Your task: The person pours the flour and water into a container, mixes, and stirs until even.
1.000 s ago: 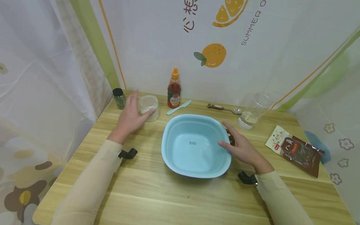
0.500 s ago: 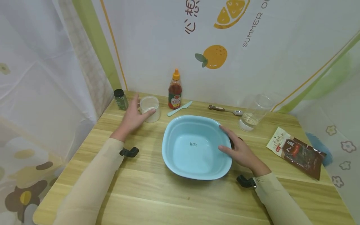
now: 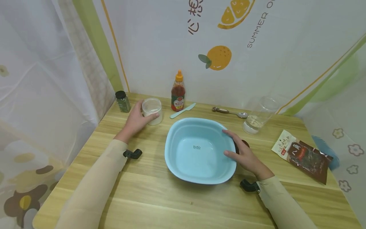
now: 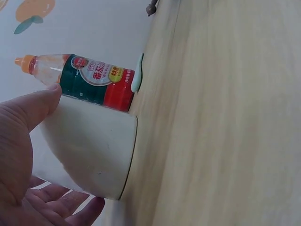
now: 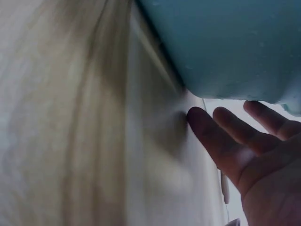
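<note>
The person's left arm reaches forward, the left hand [image 3: 135, 120] turned palm inward and bent round a whitish jar [image 3: 152, 116]. Its thumb lies along one side and its fingers [image 4: 87, 212] curl at the other, parted by the jar's width and holding it upright on the worktop [image 3: 143, 194]. Just outside these fingers stands a black-capped bottle [image 3: 123, 104]; past the thumb are a sauce bottle [image 3: 178, 97] and a pale knife [image 3: 183, 110].

The right hand [image 3: 246, 156] comes in diagonally at the blue basin [image 3: 197, 128], which sits between the two hands. Its thumb and index finger are at the rim, well spread, the other fingers extended and slightly apart outside the wall. A tall glass [image 3: 253, 124] stands beyond the right fingers.
</note>
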The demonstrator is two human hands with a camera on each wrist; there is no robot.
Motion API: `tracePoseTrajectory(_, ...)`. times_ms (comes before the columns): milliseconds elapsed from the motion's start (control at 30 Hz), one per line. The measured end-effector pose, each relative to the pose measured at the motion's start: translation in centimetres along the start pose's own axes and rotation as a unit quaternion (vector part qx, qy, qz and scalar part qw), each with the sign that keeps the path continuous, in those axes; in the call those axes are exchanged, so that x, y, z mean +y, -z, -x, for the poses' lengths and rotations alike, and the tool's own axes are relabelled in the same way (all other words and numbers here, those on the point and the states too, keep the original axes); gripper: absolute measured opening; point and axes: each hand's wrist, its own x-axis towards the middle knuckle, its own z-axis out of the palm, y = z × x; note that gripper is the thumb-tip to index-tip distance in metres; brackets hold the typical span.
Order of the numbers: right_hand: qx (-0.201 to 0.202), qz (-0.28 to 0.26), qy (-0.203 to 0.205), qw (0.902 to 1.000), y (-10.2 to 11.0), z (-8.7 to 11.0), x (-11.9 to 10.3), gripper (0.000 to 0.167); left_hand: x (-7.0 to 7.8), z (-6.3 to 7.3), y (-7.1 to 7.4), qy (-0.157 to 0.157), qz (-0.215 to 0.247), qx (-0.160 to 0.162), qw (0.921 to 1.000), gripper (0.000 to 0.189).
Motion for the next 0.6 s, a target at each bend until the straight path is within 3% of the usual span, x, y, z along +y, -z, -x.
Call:
tracePoseTrajectory(267, 0.006, -0.022, 0.002, 0.9997, -0.5, 0.3, 0.6, 0.077, -0.9, -0.5, -0.5, -0.001, 0.019, -0.009, 0.9998, 0.101)
tracePoseTrajectory(600, 0.006, -0.017, 0.007, 0.9998, -0.5, 0.1, 0.8, 0.079, -0.6, -0.5, -1.0, 0.001, 0.005, 0.011, 0.9999, 0.098)
